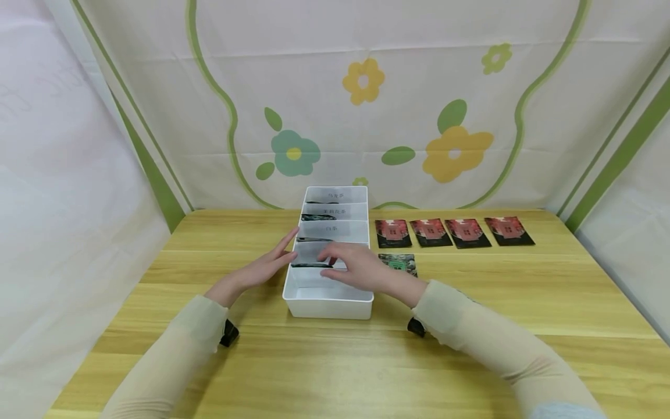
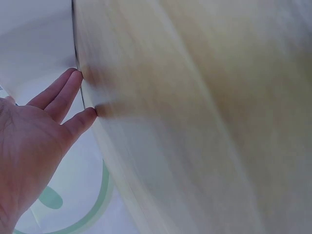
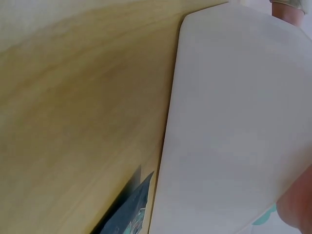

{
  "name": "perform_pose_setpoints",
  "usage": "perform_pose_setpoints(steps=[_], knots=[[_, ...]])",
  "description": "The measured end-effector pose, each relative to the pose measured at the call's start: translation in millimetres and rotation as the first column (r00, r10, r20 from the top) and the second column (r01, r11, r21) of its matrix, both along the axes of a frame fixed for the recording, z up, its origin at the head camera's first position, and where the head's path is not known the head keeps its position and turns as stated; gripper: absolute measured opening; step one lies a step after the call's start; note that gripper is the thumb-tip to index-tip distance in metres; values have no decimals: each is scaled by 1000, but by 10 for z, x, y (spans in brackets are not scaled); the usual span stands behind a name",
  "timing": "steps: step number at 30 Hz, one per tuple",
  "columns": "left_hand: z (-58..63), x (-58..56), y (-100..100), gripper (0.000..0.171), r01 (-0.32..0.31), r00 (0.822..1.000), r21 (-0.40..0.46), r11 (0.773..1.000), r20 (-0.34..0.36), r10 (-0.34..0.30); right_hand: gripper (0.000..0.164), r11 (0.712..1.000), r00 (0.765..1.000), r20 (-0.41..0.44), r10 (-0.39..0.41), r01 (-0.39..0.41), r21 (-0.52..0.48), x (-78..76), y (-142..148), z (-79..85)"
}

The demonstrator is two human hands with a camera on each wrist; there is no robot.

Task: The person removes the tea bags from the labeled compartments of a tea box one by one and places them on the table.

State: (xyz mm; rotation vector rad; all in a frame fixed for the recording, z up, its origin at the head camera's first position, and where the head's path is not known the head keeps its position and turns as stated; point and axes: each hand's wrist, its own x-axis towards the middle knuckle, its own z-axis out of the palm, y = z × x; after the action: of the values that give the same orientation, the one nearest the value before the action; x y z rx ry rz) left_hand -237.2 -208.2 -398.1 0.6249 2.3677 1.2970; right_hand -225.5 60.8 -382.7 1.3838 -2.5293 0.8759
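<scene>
A white divided box (image 1: 330,308) with printed tea labels stands in the middle of the table. Dark tea sachets (image 1: 318,217) poke up in its compartments. My right hand (image 1: 361,267) reaches over the box from the right. Its thumb and fingertips are spread apart around the right end of the sachet (image 1: 306,265) nearest the front. My left hand (image 1: 262,270) lies along the box's left side, fingers extended. In the left wrist view, its fingertips touch near an edge. Only a finger (image 3: 297,202) of my right hand shows beside the white wall in the right wrist view.
Several red-and-black sachets (image 1: 468,233) lie in a row at the back right of the wooden table (image 1: 314,372). A green patterned sachet (image 1: 398,263) lies right of the box, partly behind my right forearm. A flowered cloth (image 1: 398,128) hangs behind the table.
</scene>
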Motion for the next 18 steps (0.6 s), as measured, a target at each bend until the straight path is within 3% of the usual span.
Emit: perform_pose_setpoints(steps=[7,18], knots=[[-1,-3,-3,63,-5,1000,1,1000,12,5,8,1000,1000,22,-3,4,-29,9,-11,8],[4,2,-4,63,-2,1000,-3,1000,7,2,8,979,998,-19,-65,60,-195,43,35,-28]])
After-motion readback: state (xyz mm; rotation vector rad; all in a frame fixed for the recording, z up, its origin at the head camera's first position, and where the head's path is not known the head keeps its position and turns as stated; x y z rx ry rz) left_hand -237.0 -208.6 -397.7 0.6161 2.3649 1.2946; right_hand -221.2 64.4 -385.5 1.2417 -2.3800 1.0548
